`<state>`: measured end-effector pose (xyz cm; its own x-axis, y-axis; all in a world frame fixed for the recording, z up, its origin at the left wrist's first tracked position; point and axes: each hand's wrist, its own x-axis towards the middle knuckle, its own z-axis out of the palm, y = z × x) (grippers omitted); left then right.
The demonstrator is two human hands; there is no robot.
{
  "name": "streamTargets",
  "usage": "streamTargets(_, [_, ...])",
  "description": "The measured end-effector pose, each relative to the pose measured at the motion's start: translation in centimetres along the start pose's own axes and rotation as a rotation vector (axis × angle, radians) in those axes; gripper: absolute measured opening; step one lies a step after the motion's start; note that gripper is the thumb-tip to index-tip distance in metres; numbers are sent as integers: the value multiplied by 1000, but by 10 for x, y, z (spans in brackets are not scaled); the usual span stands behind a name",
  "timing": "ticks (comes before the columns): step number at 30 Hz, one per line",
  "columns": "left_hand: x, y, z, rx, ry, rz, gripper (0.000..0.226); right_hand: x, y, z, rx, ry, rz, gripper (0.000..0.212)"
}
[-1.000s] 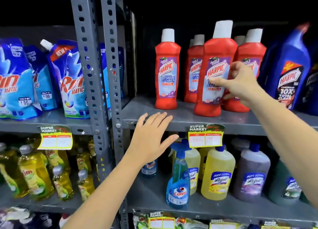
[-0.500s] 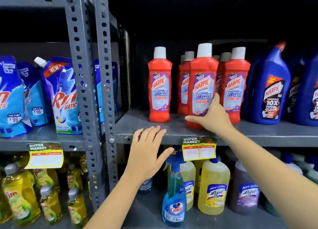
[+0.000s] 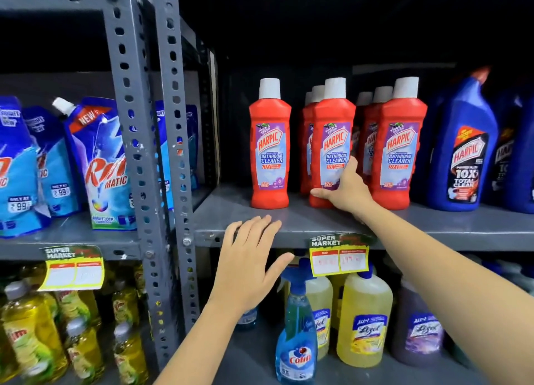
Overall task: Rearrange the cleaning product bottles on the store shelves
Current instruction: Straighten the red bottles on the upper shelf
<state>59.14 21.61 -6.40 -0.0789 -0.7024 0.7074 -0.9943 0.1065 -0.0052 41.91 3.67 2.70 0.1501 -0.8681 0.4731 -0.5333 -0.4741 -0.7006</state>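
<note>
Red Harpic bathroom cleaner bottles with white caps stand on the grey metal shelf [image 3: 289, 225]. One bottle [image 3: 270, 144] stands alone at the left. My right hand [image 3: 345, 189] wraps the lower part of the middle front bottle [image 3: 332, 136], which stands upright on the shelf. A third front bottle [image 3: 400, 144] stands to its right, with several more red bottles behind. My left hand [image 3: 248, 264] hovers with fingers spread just in front of the shelf's edge, holding nothing.
Blue Harpic toilet cleaner bottles [image 3: 462, 150] stand at the right. Blue Rin pouches [image 3: 98, 164] fill the left bay beyond the perforated uprights [image 3: 170, 153]. Below are a Colin spray bottle [image 3: 296, 332], yellow Lizol bottles [image 3: 365, 321] and yellow dish liquid [image 3: 31, 335]. Price tags [image 3: 339, 259] hang on shelf edges.
My right hand has slid from the label down to the base of the middle red bottle, and the bottle now stands deeper, in line with its neighbours. The view tilted upward.
</note>
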Motion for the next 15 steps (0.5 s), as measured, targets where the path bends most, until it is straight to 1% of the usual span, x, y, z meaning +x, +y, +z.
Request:
streamTargets(4, [0, -1, 1, 2, 3, 2, 58, 8, 7, 4, -6, 14, -24, 95])
streamTargets(9, [0, 0, 2, -5, 5, 0, 59, 11, 10, 0, 3, 10, -32, 101])
streamTargets(15, [0, -1, 2, -18, 14, -4, 56, 11, 8, 0, -34, 22, -41, 100])
